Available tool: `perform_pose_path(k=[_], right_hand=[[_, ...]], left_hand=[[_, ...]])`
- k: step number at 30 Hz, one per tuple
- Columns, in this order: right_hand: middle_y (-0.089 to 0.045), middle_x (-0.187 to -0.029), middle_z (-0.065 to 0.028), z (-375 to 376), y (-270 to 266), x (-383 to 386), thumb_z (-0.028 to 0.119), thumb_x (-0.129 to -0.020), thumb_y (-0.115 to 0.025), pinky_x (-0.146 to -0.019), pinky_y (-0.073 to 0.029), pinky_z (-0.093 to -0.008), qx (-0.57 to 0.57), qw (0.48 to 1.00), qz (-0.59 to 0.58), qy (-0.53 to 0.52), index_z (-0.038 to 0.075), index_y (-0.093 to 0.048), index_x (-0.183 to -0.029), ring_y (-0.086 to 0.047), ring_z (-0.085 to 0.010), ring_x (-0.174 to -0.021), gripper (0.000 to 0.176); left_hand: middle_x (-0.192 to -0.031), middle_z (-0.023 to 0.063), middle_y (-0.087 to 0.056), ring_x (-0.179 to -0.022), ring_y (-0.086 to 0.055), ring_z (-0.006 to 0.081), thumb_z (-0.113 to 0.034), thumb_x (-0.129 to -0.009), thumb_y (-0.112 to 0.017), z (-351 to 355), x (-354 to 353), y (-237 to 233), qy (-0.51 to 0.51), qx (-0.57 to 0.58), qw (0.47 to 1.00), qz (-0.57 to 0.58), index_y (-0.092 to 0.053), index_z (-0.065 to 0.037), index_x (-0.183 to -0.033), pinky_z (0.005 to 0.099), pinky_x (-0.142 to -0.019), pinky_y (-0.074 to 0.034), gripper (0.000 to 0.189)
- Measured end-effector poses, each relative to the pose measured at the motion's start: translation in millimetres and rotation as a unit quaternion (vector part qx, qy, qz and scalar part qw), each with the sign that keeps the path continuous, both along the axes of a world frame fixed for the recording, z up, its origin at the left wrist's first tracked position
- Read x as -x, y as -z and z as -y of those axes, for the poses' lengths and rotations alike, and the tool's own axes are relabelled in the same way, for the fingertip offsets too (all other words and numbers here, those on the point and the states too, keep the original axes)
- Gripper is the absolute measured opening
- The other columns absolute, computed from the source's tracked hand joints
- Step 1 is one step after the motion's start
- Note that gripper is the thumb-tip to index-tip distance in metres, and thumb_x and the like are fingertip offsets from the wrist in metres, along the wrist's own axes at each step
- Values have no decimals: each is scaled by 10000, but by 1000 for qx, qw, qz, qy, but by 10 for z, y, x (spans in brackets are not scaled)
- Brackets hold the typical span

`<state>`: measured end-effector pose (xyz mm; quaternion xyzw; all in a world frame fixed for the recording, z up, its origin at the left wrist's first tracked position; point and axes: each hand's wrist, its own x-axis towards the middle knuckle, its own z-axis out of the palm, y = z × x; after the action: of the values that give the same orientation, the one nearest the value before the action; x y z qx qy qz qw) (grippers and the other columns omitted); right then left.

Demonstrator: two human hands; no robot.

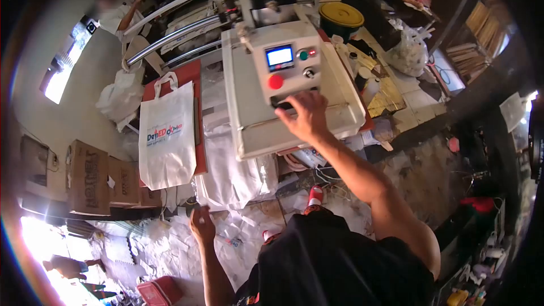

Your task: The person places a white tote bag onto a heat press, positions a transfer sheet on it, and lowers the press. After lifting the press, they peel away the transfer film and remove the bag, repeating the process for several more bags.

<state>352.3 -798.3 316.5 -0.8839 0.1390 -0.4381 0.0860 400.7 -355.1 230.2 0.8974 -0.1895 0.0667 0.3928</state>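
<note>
My right hand (306,114) is wrapped round the black handle below the control panel (290,59) of a white press machine. The panel has a lit screen, a red button and a green button. Low at the left, my left hand (202,224) hangs with its fingers curled; whether anything is in it is too small to tell. Above that hand, a white bag (168,136) with printed lettering and loop handles lies flat on a red board (199,153). The wide pale plate (249,119) of the machine spans the middle, beside the bag.
More white bags (226,175) hang below the machine. Cardboard boxes (89,178) stand at the left. A yellow-lidded bucket (341,15) and bottles (371,86) are at the right. Another person (118,14) is at the upper left. A red container (160,292) stands on the littered floor.
</note>
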Motion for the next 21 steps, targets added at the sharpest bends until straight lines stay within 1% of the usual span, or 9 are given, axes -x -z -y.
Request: perform_pose_path(k=[3,4,7,11,15,16,19,20,21], right_hand=[[-615,-939,-74,91,-11,66,412,-760,-773,-808,-407,-488,35,998,25,46,132,-653,-880,-551,-322,-952,327],[-617,-937,-75,143,22,91,402,-762,-771,-803,-418,-488,40,998,26,49,128,-648,-872,-559,-331,-954,320],[-613,-975,-103,250,30,163,333,-761,-777,-839,-441,-501,29,998,30,56,109,-635,-887,-565,-351,-977,293],[-594,-1126,-174,43,-55,212,176,-771,-757,-964,-418,-526,79,983,100,133,65,-540,-1174,-527,-384,-1138,471],[-595,-1137,-164,-719,-24,196,101,-801,-708,-970,-416,-500,32,990,100,94,44,-556,-1144,-538,-377,-1117,380],[-595,-1134,-161,-936,44,168,76,-807,-692,-970,-416,-492,-11,994,95,57,40,-559,-1136,-541,-375,-1110,357],[-618,-1092,-156,-1525,282,-84,45,-817,-664,-919,-445,-466,-91,994,58,5,47,-576,-1101,-573,-365,-1042,298],[-625,-1072,-147,-1663,445,-220,25,-817,-654,-901,-454,-450,-132,990,57,-12,50,-582,-1076,-581,-355,-1025,270],[-623,-1069,-146,-1802,497,-352,10,-814,-650,-893,-455,-441,-139,988,44,-43,57,-587,-1056,-582,-351,-1014,254]], left_hand=[[-878,118,-707,-810,-685,308,-120,-939,-515,-909,237,550,-55,-48,992,-105,-690,-49,-868,404,-705,-532,202],[-878,118,-707,-810,-685,308,-120,-939,-515,-1184,327,719,-56,-43,992,-106,-690,-49,-868,404,-705,-532,202],[-848,114,-716,-767,-697,284,-212,-937,-505,-1988,523,1270,19,-217,974,-55,-703,-75,-916,420,-717,-538,242],[-853,135,-734,-821,-713,325,-187,-913,-543,-2525,785,1372,-78,-124,969,-201,-715,-54,-871,412,-753,-558,222],[-855,133,-736,-838,-711,320,-203,-904,-561,-3171,986,1891,-121,-104,944,-288,-719,-64,-877,421,-779,-554,212],[-883,105,-736,-821,-704,302,-199,-889,-577,-3494,1046,2265,-14,-224,956,-191,-715,-88,-912,414,-765,-552,178],[-907,72,-732,-799,-691,285,-187,-855,-614,-4036,1315,3010,-54,-85,918,-385,-701,-116,-961,403,-742,-546,154],[-862,56,-715,-685,-668,238,-189,-863,-621,-4149,1338,2962,184,-344,915,-105,-680,-99,-978,370,-624,-534,158],[-862,56,-715,-685,-668,238,-189,-863,-621,-4144,1338,2927,177,-344,916,-107,-680,-99,-978,370,-624,-534,158]])
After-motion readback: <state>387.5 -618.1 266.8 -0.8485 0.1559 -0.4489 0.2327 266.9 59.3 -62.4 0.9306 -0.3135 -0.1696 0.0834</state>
